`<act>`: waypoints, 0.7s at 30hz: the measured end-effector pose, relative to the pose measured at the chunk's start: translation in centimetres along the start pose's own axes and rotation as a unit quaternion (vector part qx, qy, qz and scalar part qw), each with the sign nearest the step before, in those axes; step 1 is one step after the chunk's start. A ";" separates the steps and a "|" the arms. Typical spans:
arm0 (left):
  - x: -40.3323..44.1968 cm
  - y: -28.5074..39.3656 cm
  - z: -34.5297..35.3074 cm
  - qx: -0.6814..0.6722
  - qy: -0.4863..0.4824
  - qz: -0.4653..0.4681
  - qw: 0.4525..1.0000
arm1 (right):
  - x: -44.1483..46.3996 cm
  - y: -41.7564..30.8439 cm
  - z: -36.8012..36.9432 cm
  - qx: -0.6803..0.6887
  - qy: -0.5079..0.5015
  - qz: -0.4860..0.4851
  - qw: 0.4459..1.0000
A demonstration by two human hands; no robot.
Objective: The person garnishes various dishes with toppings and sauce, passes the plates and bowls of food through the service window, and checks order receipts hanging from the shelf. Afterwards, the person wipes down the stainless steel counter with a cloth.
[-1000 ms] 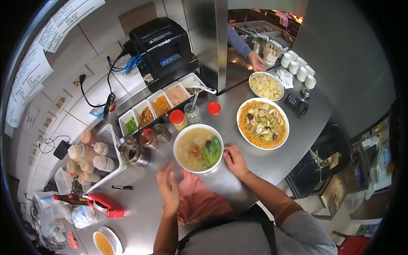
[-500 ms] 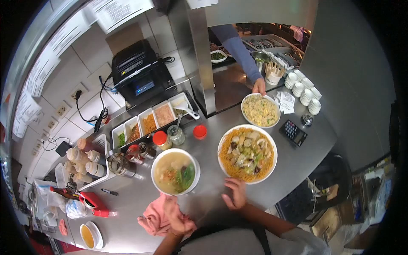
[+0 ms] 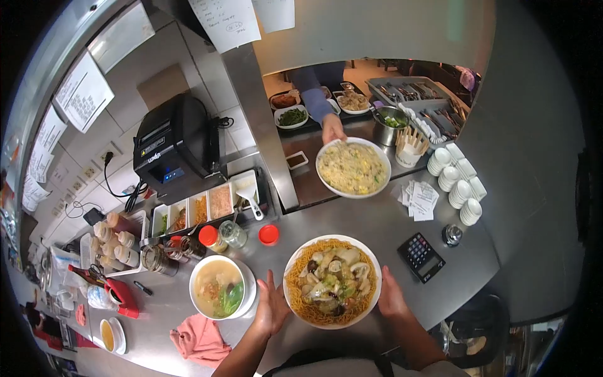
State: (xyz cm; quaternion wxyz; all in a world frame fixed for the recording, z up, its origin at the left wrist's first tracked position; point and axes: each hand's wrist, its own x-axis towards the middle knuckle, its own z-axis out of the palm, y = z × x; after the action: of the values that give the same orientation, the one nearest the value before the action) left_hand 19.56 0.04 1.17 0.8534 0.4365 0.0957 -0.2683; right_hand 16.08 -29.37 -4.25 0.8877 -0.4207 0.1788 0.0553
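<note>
A round white plate of crispy noodles [image 3: 295, 257] topped with vegetables and mushrooms is in front of me on the steel counter. My left hand [image 3: 271, 305] is at its left rim and my right hand [image 3: 392, 294] at its right rim, palms facing in, the plate held between them. The fingertips under the rim are partly hidden. Left of my left hand stands a white bowl of soup [image 3: 217, 286] with greens, on a saucer. Below it lies a crumpled pink cloth [image 3: 200, 339], which neither hand touches.
Through the serving window, another person's hand [image 3: 333, 127] holds a plate of fried rice [image 3: 353, 167]. A calculator [image 3: 421, 257], papers [image 3: 419, 200] and stacked white spoons [image 3: 461, 195] are at right. Topping tubs [image 3: 221, 202], jars and a printer [image 3: 176, 141] line the left.
My left hand has left the pink cloth, and both hands have come to the noodle plate's sides. The other person has drawn the fried rice toward the window. My view has shifted.
</note>
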 end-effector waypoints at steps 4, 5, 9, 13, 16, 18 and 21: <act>2.3 0.0 1.1 0.025 0.001 0.021 0.999 | 2.7 -2.8 0.1 0.037 -0.040 0.026 0.998; 3.1 0.0 1.6 0.030 -0.002 0.022 0.999 | 3.6 -3.7 0.0 0.034 -0.038 0.026 0.998; 8.5 1.1 4.2 0.050 -0.009 0.043 0.998 | 9.0 -7.8 -0.6 0.019 -0.053 0.012 0.998; 15.2 2.6 6.5 0.074 -0.005 0.071 0.995 | 15.5 -12.0 -1.5 0.005 -0.058 0.001 0.998; 20.2 4.5 8.3 0.082 -0.025 0.059 0.995 | 20.4 -14.8 -1.6 -0.025 -0.036 -0.002 0.999; 23.5 5.7 9.2 0.085 -0.037 0.052 0.994 | 24.9 -16.0 -3.0 -0.023 -0.022 0.009 0.999; 29.0 6.8 9.0 0.084 -0.069 0.038 0.993 | 29.2 -17.5 -2.9 0.002 -0.022 0.002 1.000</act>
State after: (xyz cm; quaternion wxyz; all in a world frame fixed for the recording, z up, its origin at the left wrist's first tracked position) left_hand 46.90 -14.74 -0.21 0.8278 0.4905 -0.0029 -0.2721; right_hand 46.83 -44.29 -3.83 0.8921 -0.4173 0.1600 0.0666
